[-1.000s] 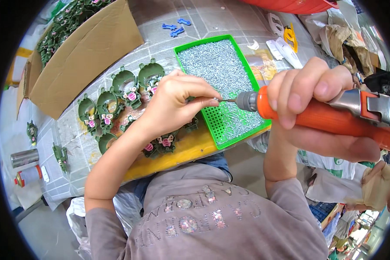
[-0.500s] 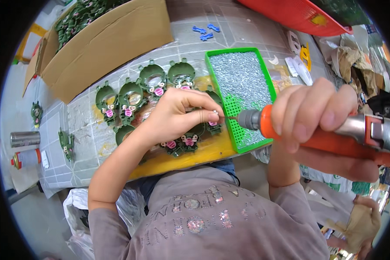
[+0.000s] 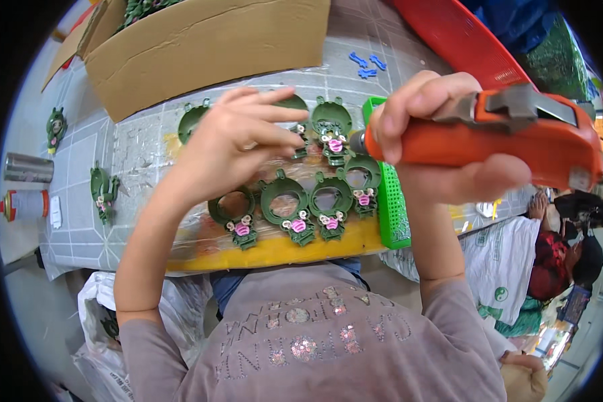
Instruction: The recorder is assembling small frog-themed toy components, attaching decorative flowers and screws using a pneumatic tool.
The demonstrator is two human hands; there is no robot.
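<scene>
My right hand (image 3: 425,124) is wrapped round an orange power screwdriver (image 3: 489,144), which lies across the right half of the view. Its dark nose (image 3: 358,143) points left at a dark green plastic animal-shaped part (image 3: 331,120) with a pink snout; I cannot tell whether the bit touches it. My left hand (image 3: 241,141), fingers spread and slightly blurred, hovers over the back row of these parts and hides some of them. Nearer me stands a front row of similar ring-shaped green parts (image 3: 283,193). Behind the driver, a green tray (image 3: 396,221) is mostly hidden.
A large cardboard box (image 3: 208,57) of green parts stands at the back left. Small blue pieces (image 3: 364,64) and a red basket (image 3: 459,40) lie beyond the tray. Two cans (image 3: 27,204) and single green parts (image 3: 102,193) are at the left. Other people sit at the right.
My left hand has left the driver's bit and moved leftward, its fingers spreading. The screwdriver has swung from the tray of screws to the back row of green parts. The view has shifted.
</scene>
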